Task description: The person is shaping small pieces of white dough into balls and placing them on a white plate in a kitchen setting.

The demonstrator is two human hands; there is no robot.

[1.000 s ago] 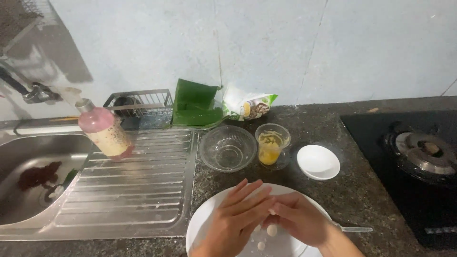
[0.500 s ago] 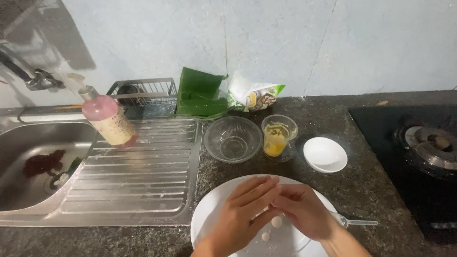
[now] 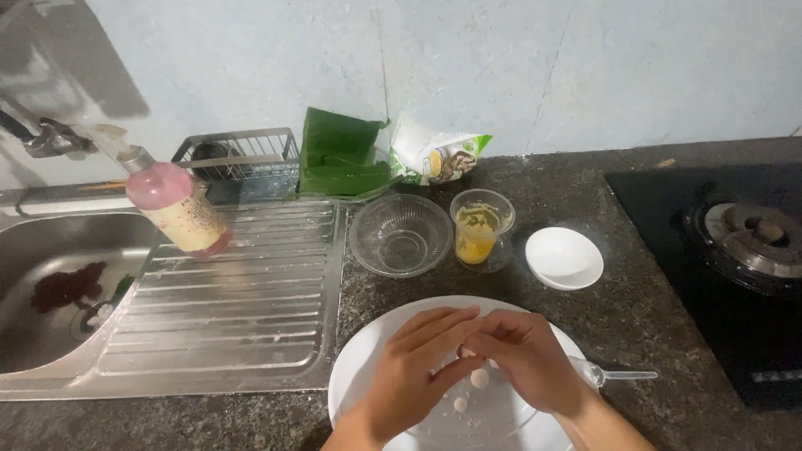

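Note:
My left hand (image 3: 415,366) and my right hand (image 3: 526,357) meet over a white plate (image 3: 355,372) at the counter's front edge. Their fingertips pinch a small white piece of dough between them; most of it is hidden. Two small white dough balls (image 3: 479,378) lie on the plate just under the fingers. A clear plastic spoon (image 3: 618,375) rests with its handle sticking out past the plate's right rim.
Behind the plate stand an empty glass bowl (image 3: 401,235), a glass cup with yellow liquid (image 3: 479,228) and a small white bowl (image 3: 564,256). A pink soap bottle (image 3: 175,205) stands on the steel drainboard (image 3: 225,301) beside the sink (image 3: 50,284). A gas burner (image 3: 752,238) sits at right.
Both hands stay together over the plate, fingers working the small piece. The view has shifted slightly; nothing on the counter has moved.

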